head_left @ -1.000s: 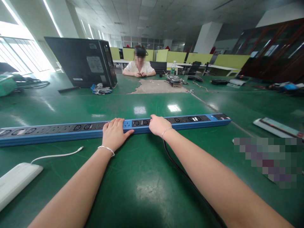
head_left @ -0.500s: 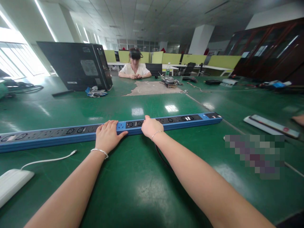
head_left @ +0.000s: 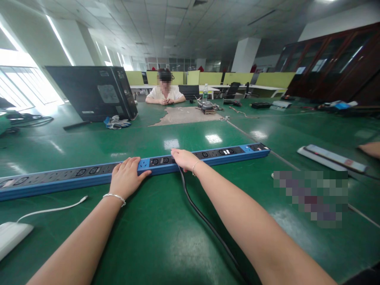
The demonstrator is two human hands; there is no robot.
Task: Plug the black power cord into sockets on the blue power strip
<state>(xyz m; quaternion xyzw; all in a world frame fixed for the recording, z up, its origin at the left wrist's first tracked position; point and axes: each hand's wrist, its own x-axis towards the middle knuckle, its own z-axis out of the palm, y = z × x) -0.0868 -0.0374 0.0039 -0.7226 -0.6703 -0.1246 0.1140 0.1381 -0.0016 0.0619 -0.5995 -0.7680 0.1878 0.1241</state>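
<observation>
A long blue power strip (head_left: 160, 170) with black sockets lies across the green table. My left hand (head_left: 127, 176) rests over the strip left of its middle, fingers on top and thumb along the near side, gripping it. My right hand (head_left: 184, 159) is closed at the strip's sockets, right of the left hand. From under the right hand a black cable (head_left: 204, 218) runs down toward the table's near edge; its end is hidden by the fingers.
A white device with a cable (head_left: 14, 233) lies at left. At right are a white bar-shaped device (head_left: 332, 158) and a blurred item. Further back stand a black computer case (head_left: 89, 93), gloves (head_left: 116, 122) and a bottle (head_left: 205, 92). A person (head_left: 165, 93) sits opposite.
My right hand has turned and shifted slightly left along the strip, and more of the black cable shows below it. The whole view has moved a little.
</observation>
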